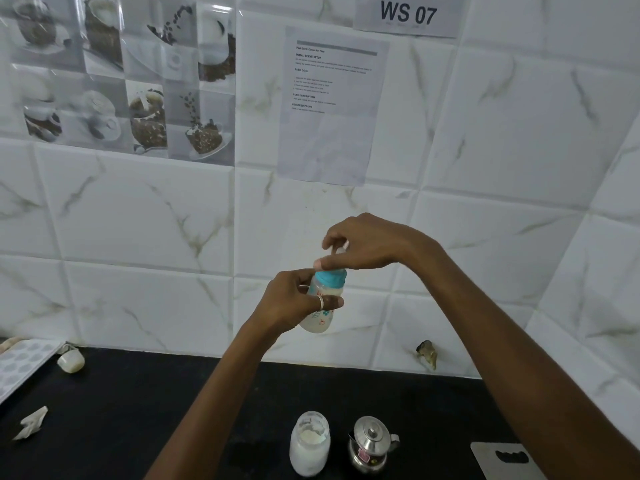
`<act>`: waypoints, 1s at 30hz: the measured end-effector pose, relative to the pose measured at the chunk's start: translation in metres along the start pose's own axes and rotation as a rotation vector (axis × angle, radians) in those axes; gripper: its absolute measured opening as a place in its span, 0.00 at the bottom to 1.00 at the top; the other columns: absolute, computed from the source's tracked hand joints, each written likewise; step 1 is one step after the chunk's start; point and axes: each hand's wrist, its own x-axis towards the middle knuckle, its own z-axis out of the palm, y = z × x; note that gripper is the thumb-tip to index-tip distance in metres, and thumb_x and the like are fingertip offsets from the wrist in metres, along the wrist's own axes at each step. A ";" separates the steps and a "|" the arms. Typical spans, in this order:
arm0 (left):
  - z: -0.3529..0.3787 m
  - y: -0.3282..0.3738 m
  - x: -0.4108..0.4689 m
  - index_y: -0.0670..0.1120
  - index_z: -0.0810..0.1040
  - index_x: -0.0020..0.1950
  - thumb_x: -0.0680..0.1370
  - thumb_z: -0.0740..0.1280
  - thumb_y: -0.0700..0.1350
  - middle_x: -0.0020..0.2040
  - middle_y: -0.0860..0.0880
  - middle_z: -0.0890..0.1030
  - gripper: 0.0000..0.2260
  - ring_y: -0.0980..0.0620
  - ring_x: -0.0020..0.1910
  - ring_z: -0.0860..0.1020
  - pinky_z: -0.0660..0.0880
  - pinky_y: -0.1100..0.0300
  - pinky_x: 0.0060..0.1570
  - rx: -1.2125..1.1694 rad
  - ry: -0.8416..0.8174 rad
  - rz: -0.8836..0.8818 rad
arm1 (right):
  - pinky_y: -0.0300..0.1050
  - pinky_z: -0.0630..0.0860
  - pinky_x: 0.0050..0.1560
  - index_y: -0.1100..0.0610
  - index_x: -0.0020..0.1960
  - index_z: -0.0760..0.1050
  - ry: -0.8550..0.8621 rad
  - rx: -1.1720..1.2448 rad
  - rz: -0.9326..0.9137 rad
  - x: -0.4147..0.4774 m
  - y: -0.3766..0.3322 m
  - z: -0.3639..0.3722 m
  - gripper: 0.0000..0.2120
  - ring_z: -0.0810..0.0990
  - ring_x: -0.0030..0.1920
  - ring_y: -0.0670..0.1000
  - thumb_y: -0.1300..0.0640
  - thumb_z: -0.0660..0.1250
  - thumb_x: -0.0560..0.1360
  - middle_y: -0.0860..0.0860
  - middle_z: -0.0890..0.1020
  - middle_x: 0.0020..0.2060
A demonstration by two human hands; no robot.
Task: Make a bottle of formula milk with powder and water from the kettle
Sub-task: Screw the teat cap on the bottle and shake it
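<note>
- White marble-look wall tiles fill most of the view, above a black desk that runs along the bottom.
- On the wall hang a printed sheet, a sign reading "WS 07" and a panel of coffee pictures.
- Held up in front of the wall, well above the desk, is a baby bottle with whitish liquid inside and a teal collar at its neck.
- The left hand wraps its fingers around the bottle's body — one of them wears a ring.
- The right hand comes over the top, fingers curled round the pale top piece just above the collar; the thumb presses at the collar's upper edge.
- Below the hands on the desk stand an open jar of white powder and, just beside it to the right, a small steel kettle with its lid on.
- Far left lie a dotted tray, a small white cap-like piece and a crumpled scrap of paper — a grey board sits at the lower right.
</note>
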 end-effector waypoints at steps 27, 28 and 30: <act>0.002 -0.007 0.002 0.51 0.82 0.57 0.69 0.78 0.54 0.52 0.52 0.85 0.19 0.49 0.49 0.83 0.80 0.51 0.54 0.004 0.025 0.010 | 0.46 0.79 0.51 0.48 0.60 0.82 -0.043 0.073 -0.100 -0.004 0.003 0.008 0.16 0.80 0.50 0.46 0.49 0.77 0.73 0.46 0.83 0.53; 0.003 -0.008 0.002 0.51 0.82 0.57 0.68 0.78 0.55 0.53 0.52 0.85 0.19 0.49 0.49 0.83 0.80 0.51 0.54 0.007 0.028 0.013 | 0.44 0.78 0.48 0.49 0.60 0.82 -0.024 0.068 -0.080 -0.004 0.003 0.012 0.16 0.79 0.48 0.46 0.47 0.76 0.73 0.45 0.82 0.51; 0.005 -0.009 0.002 0.52 0.82 0.58 0.68 0.78 0.55 0.53 0.52 0.84 0.20 0.49 0.49 0.83 0.79 0.52 0.54 0.020 0.033 0.014 | 0.42 0.76 0.46 0.50 0.59 0.82 -0.004 0.048 -0.062 -0.003 0.002 0.019 0.16 0.78 0.48 0.47 0.46 0.75 0.73 0.46 0.81 0.50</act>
